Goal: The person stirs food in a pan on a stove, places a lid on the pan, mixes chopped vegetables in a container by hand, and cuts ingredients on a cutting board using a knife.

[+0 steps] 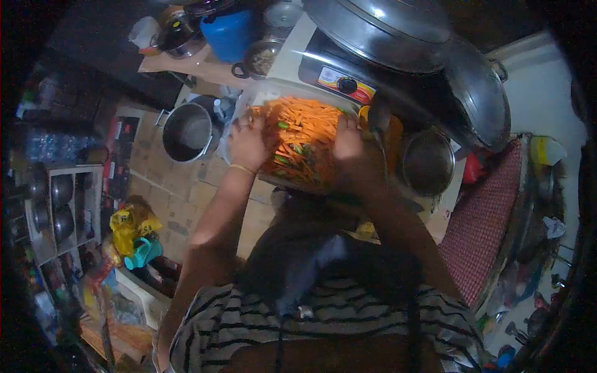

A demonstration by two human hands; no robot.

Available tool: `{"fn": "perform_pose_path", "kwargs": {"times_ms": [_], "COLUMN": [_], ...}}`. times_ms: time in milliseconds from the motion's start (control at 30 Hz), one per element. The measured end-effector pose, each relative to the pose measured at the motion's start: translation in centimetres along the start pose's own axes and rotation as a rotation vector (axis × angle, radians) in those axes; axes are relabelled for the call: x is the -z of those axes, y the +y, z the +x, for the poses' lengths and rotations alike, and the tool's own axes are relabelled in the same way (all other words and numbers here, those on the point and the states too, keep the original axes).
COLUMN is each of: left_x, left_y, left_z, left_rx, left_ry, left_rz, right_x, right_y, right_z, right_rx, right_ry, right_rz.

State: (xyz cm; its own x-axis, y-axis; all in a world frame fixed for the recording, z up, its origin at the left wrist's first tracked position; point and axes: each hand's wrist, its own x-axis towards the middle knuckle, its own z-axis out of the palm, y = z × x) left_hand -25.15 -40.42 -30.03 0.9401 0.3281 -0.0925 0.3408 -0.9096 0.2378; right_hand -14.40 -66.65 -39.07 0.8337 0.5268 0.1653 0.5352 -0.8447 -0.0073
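Observation:
A pale rectangular tub point(249, 93) holds many orange carrot strips point(308, 118) with some green pieces among them. My left hand point(250, 142) rests at the tub's left side, its fingers apart and touching the edge of the carrot strips. On the right side of the tub lies my right hand point(348, 140), with fingers spread at the strips' edge. Neither hand is closed round anything. The lower right part of the tub is dark.
Behind the tub stands a gas stove point(336, 68) with a large metal pot point(398, 37). An empty pot point(186, 132) is at the left. A dark pan point(429, 163) and a ladle point(379, 115) are at the right. A blue container point(227, 34) stands at the back.

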Motion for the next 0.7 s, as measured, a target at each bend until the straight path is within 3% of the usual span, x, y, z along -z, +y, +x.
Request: {"fn": "perform_pose_path", "kwargs": {"times_ms": [33, 100, 200, 267, 333, 500, 600, 667, 700], "left_x": [-0.3, -2.0, -7.1, -8.2, -8.2, -7.5, -7.5, -9.3, -10.0], "left_y": [-0.7, -3.6, -9.3, -10.1, -10.2, -9.5, -9.2, -10.8, -11.4], "left_z": [-0.5, -1.2, -0.8, -1.1, -1.3, -1.7, -1.9, -1.9, -2.0], "left_rx": [0.102, 0.301, 0.363, 0.306, 0.292, 0.289, 0.354, 0.313, 0.295], "left_ry": [0.066, 0.194, 0.054, 0.101, 0.098, 0.108, 0.068, 0.064, 0.064], "left_rz": [0.019, 0.056, -0.477, -0.442, -0.442, -0.495, -0.465, -0.488, -0.499], "right_x": [0.2, 2.1, 4.6, 4.2, 3.1, 3.8, 5.6, 8.8, 10.6], "right_y": [-0.5, -1.7, -3.2, -4.9, -8.4, -13.8, -13.4, -11.6, -9.8], "right_z": [1.5, 3.6, 5.0, 5.1, 4.9, 5.9, 5.0, 4.6, 4.4], "right_rx": [-0.068, -0.304, -0.275, -0.329, -0.340, -0.257, -0.074, -0.057, -0.113], "right_ry": [-0.081, -0.394, -0.411, -0.383, -0.379, -0.564, -0.435, -0.477, -0.603], "right_rz": [-0.016, 0.245, 0.340, 0.421, 0.224, 0.626, 0.664, 0.638, 0.640]}}
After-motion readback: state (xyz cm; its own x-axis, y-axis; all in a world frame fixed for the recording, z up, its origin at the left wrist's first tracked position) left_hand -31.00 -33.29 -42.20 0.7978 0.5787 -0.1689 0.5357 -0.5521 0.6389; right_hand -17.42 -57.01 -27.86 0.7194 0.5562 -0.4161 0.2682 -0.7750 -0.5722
